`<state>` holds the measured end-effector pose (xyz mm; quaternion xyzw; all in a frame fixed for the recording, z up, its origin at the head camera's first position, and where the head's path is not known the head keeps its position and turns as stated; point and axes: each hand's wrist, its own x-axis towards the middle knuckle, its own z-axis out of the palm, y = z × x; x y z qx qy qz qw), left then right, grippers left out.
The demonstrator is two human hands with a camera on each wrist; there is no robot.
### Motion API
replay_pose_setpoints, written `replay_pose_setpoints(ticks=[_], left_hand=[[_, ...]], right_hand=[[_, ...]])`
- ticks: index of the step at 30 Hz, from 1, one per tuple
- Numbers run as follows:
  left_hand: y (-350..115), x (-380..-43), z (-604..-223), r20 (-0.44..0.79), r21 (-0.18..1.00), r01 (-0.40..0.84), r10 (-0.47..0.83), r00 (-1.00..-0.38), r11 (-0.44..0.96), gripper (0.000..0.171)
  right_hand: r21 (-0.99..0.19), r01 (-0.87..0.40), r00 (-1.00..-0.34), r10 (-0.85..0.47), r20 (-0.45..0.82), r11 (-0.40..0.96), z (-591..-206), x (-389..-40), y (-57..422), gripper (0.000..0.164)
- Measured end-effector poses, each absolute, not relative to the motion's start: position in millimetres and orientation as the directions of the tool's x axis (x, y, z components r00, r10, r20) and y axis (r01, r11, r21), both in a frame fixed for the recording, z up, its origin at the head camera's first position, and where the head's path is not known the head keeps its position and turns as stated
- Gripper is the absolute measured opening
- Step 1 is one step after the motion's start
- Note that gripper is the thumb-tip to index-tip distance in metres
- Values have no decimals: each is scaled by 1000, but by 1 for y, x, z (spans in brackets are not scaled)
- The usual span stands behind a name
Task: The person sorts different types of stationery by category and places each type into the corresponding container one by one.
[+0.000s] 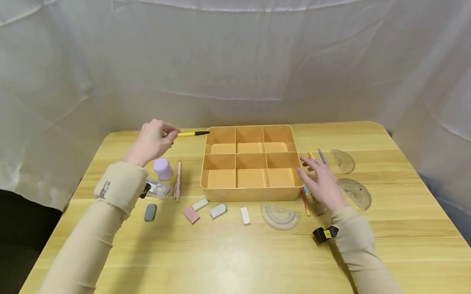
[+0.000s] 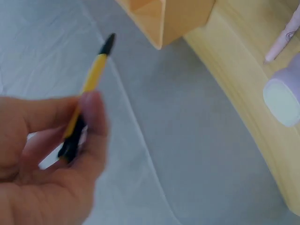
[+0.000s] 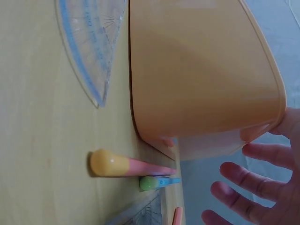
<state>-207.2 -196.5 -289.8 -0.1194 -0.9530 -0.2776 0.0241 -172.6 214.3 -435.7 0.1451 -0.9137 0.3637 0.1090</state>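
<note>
My left hand (image 1: 153,139) pinches a yellow pen (image 1: 187,134) with black ends between thumb and fingers, raised near the back left corner of the orange compartment box (image 1: 253,194). In the left wrist view the black tip of the pen (image 2: 96,70) points toward the box. The box has two rows of compartments, and they look bare inside. At the box's right side is my right hand (image 1: 323,184), fingers spread and loosely bent. Its thumb and index finger are at the rim in the right wrist view, where the box's outer wall (image 3: 201,70) shows.
Left of the box are a purple cup-shaped thing (image 1: 162,169), a pink pen (image 1: 178,180) and a grey eraser (image 1: 150,212). A pink eraser (image 1: 191,214) and several white ones lie in front. Clear protractors (image 1: 280,216) and pencils (image 1: 305,202) lie at the front right and right.
</note>
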Motion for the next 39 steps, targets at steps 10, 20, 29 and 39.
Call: replay_pose_setpoints(ticks=[10,20,29,39], left_hand=[[-164,-242,-302,416,518,343,119,-901,783,17],[-147,-259,-318,233,474,322,236,-943,819,17],[-153,-259,-333,175,468,307,254,-951,828,18],[-157,-253,-349,180,475,334,282,-942,814,16]], right_hand=[[-650,-339,-936,-178,302,680,-438,-174,210,46],[-645,-337,-938,-182,296,686,-439,-175,205,46],[-654,-322,-944,-179,277,685,-439,-176,204,45],[-662,-334,-939,-177,294,672,-440,-177,205,44]])
